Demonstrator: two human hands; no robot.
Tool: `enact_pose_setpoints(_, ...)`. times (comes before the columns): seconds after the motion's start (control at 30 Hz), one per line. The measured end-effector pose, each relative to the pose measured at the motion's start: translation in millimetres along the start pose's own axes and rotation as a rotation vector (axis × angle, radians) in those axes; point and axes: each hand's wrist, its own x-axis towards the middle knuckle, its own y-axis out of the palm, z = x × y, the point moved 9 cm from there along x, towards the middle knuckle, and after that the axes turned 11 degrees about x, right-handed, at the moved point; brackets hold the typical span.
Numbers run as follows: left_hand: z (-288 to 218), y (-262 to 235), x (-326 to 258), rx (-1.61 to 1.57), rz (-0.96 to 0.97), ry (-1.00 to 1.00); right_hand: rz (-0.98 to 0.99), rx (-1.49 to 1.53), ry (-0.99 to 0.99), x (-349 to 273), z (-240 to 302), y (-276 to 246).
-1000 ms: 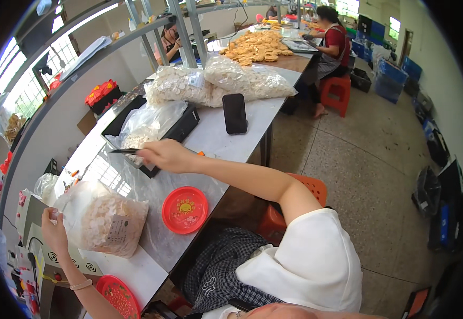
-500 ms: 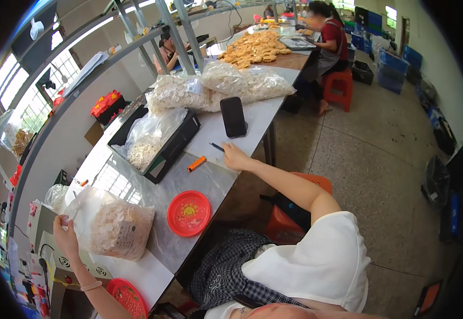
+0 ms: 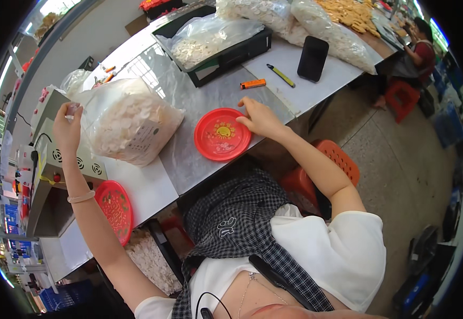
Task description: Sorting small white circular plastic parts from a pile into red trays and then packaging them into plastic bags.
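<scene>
My left hand (image 3: 68,130) is closed on the gathered neck of a clear plastic bag (image 3: 136,119). Pale, flat chips fill the bag, which stands on the table with a printed label on its side. My right hand (image 3: 263,118) is at the right rim of a round red plate (image 3: 204,137) with a yellow sun-like print. Its thumb is by the rim and its fingers are apart, with nothing held. Beyond that hand lie a slim yellow-green and black tool (image 3: 281,76) and a short orange stick-shaped thing (image 3: 253,84).
A black crate (image 3: 231,59) with an open bag of chips stands farther back, near a dark phone (image 3: 312,58) and more filled bags (image 3: 332,37). Another red plate (image 3: 114,212) lies near my left forearm, beside a beige machine (image 3: 56,159). A person (image 3: 420,50) sits far right.
My right hand has let go of the slim tool, now on the table, and come back to the red plate. My left hand keeps the bag's neck. The view has shifted.
</scene>
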Motion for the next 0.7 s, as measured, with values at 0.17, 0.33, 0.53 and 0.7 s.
enact_pose_setpoints(0.17,3,6,-8,-0.016,0.008,-0.011,-0.025,-0.018,0.071,8,-26,-7)
enact_pose_setpoints(0.33,4,16,-9,-0.018,-0.047,-0.052,-0.27,-0.425,0.084,22,-56,-59)
enact_pose_setpoints(0.53,8,1,-6,0.002,-0.255,-0.077,-0.038,0.044,-0.238,43,76,-21)
enact_pose_setpoints(0.7,45,35,-27,-0.937,-0.063,-0.348,0.166,0.426,-0.358,86,130,77)
